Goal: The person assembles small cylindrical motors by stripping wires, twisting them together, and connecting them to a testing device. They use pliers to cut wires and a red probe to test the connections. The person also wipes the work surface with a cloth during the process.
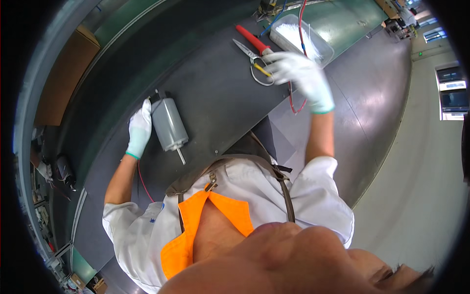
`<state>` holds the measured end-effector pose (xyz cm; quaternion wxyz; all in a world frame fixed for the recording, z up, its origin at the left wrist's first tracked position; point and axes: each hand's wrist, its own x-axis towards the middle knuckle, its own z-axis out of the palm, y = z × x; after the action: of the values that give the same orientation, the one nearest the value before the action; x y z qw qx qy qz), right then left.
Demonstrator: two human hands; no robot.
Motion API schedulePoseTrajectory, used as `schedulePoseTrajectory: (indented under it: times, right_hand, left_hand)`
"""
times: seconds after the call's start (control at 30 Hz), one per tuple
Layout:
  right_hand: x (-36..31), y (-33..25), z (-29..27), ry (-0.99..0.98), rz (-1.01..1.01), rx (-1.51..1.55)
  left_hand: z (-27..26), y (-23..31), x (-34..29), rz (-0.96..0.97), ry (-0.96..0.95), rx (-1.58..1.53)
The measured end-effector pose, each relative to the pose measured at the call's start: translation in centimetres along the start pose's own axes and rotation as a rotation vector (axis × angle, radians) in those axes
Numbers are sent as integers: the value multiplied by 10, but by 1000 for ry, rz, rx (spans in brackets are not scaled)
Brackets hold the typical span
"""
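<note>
A grey cylindrical motor (169,124) with a metal shaft lies on the dark worktop. My left hand (140,126), in a white glove, is closed beside its far end, with the fingertips next to small dark parts there. What the fingers pinch is too small to make out. My right hand (296,76), also gloved, is smeared by motion over the worktop's right side. Next to its fingers lie scissors (253,58) with silver blades and a tapered red tool (252,39). A short yellow piece (263,70) shows at the scissors' handles.
Behind my right hand stands a clear plastic tray (325,48) of small white pieces. A red cable (302,29) hangs across it. A dark belt (142,54) runs along the far side, with a cardboard box (68,73) beyond. Another person's gloved hand (45,171) is at far left.
</note>
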<state>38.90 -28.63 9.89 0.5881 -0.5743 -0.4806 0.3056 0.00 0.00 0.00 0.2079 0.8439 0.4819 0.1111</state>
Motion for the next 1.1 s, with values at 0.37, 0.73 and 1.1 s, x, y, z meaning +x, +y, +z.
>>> schedulePoseTrajectory:
  times: [0.37, 0.73, 1.1]
  right_hand:
    - [153, 185, -252, 327, 413, -1422]
    - [175, 114, -207, 616, 61, -1576]
    - [17, -8, 116, -144, 383, 272]
  left_hand:
    - [19, 68, -10, 701, -46, 193]
    - [1, 70, -21, 728, 151, 279]
    - [-81, 99, 44, -263, -1045, -257]
